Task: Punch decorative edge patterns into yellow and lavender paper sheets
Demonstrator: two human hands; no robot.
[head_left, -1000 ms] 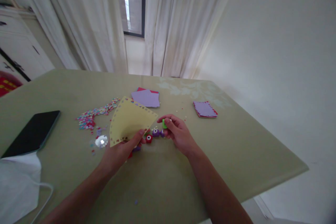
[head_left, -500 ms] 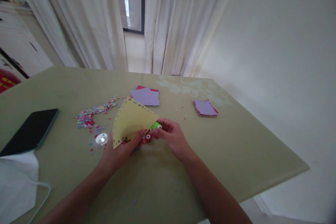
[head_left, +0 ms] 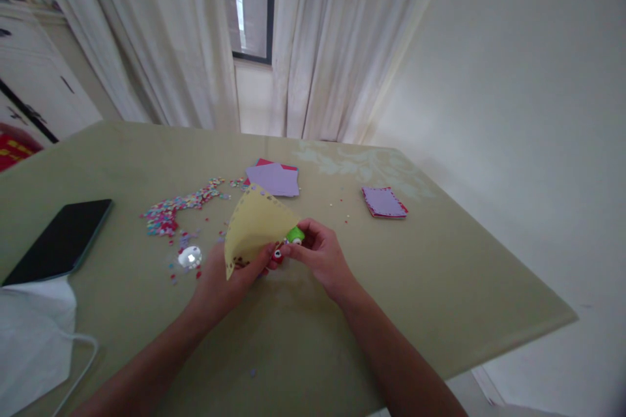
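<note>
A sheet of yellow paper (head_left: 259, 225), with small holes punched along its edges, is raised above the table and curves upward. My left hand (head_left: 232, 273) is closed on its lower edge, thumb on top. At the paper's right corner sits a small craft paper punch, its green part (head_left: 295, 235) and red part (head_left: 277, 255) marked with eye-like white spots. My right hand (head_left: 320, 254) pinches the green part between thumb and fingers. My left fingertips are close to the red part; whether they touch it is hard to tell. The paper hides some of the left fingers.
Coloured paper confetti (head_left: 180, 206) lies in a trail at the left, near a shiny round disc (head_left: 190, 257). A dark phone (head_left: 61, 241) and a white face mask (head_left: 36, 339) are further left. Purple paper sheets (head_left: 274, 179) lie beyond my hands, a smaller stack (head_left: 384, 202) at right.
The yellow paper has shifted a little to the right and its tilt has changed slightly. Both hands keep their hold. The view has moved very slightly.
</note>
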